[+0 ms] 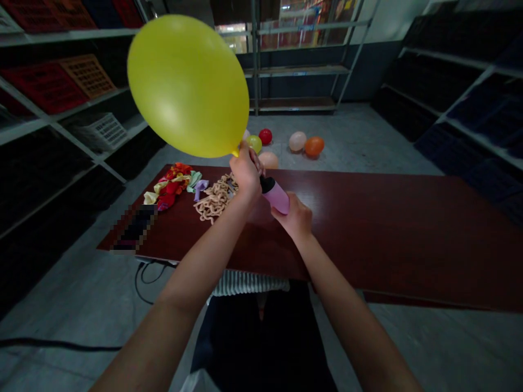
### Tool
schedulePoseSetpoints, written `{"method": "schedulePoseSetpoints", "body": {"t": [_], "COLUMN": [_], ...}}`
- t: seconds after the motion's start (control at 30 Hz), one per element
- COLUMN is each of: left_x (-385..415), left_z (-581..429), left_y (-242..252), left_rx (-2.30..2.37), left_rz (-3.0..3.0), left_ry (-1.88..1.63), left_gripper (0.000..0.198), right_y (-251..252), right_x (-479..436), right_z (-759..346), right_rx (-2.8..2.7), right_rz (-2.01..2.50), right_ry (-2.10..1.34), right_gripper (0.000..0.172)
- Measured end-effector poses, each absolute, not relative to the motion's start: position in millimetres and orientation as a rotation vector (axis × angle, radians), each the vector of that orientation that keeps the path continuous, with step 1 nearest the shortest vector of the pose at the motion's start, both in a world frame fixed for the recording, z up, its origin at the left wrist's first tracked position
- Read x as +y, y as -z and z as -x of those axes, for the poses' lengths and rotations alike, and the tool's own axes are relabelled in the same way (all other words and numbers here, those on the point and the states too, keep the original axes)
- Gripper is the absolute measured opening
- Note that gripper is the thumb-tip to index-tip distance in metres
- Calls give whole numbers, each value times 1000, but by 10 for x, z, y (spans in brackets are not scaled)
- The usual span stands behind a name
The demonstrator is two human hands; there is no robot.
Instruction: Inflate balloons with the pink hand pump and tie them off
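A large inflated yellow balloon [188, 87] rises up and to the left from my left hand [247, 171], whose fingers are closed around its neck. My right hand [296, 218] grips a pink cylinder with a black end [278, 196], probably a balloon pump, though its kind is not fully shown. The black end points at my left hand and sits close to it; whether they touch is hidden. Behind my left forearm lies a heap of tan, curly long balloons or cords [216, 198]. Left of that is a pile of limp, coloured balloons [175, 182].
The dark red table [368, 218] runs far to the right. A blurred-out dark flat object [137, 226] lies at its left corner. Several inflated balloons, among them an orange balloon [314, 146], rest on the floor beyond. Shelves with crates [44, 87] stand left; a black cable [61, 344] crosses the floor.
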State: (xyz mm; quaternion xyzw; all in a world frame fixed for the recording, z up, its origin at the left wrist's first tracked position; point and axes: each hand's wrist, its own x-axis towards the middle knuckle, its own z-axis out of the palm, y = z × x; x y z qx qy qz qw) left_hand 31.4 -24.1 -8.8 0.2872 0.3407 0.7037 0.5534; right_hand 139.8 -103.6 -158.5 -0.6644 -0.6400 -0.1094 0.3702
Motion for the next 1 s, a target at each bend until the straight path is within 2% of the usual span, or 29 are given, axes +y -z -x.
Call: {"method": "schedulePoseSetpoints", "body": {"t": [0.43,0.83,1.0], "left_x": [-259,-120,-132], "left_z": [114,860,1102], "left_y": [147,-42,-272], "left_rx": [777,730,726], "left_rz": [-488,-359,-358], "left_ry": [-1647,-1678,-1702], "left_gripper": [56,52,52], "right_y": [1499,1533,1516], "right_x": [-1079,-1094,-1102], "right_z": [-1320,-1329,-1307], "right_rx": [-1817,-1919,-1928], "right_rz": [1658,1614,1595], "right_ry": [301,384,374], "right_gripper": [40,41,39]}}
